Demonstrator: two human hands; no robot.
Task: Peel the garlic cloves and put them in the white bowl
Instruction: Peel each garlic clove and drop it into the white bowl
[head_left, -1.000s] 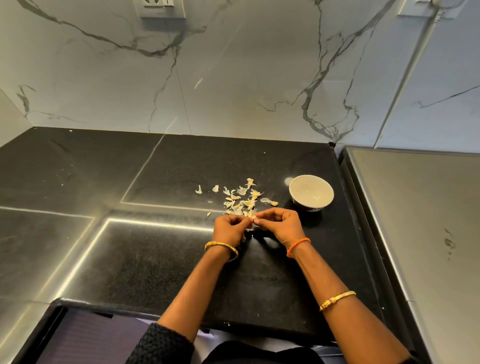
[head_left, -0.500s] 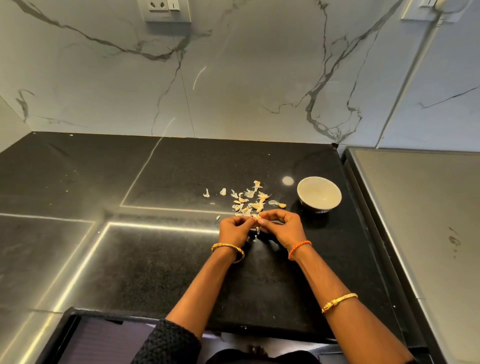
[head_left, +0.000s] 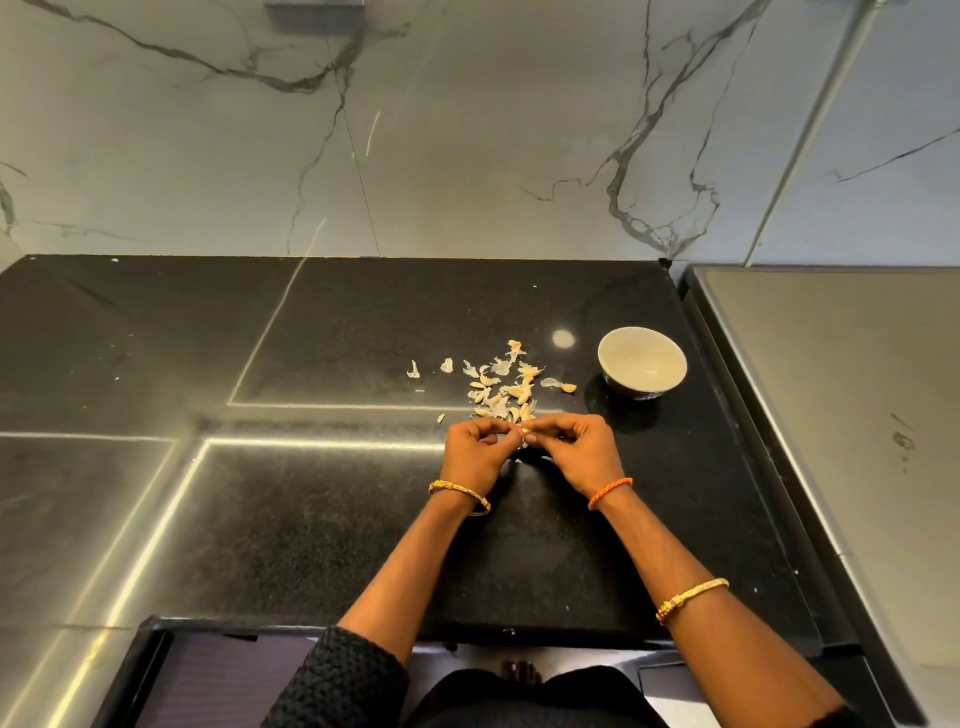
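My left hand (head_left: 475, 451) and my right hand (head_left: 574, 451) meet over the black counter and pinch one small garlic clove (head_left: 524, 432) between their fingertips. A bit of pale skin hangs under the clove. Just beyond my hands lies a scatter of garlic cloves and loose skins (head_left: 501, 387). The white bowl (head_left: 642, 362) stands upright to the right of that pile, a hand's width from my right hand. I cannot tell whether anything lies inside the bowl.
The black counter (head_left: 291, 519) ends at a marble wall (head_left: 467, 130) behind. A grey raised surface (head_left: 841, 415) borders it on the right. The counter's front edge runs just below my forearms.
My hands stay together on the clove, with the fingers working slightly. The camera has tilted down a little, so the scene sits higher in view.
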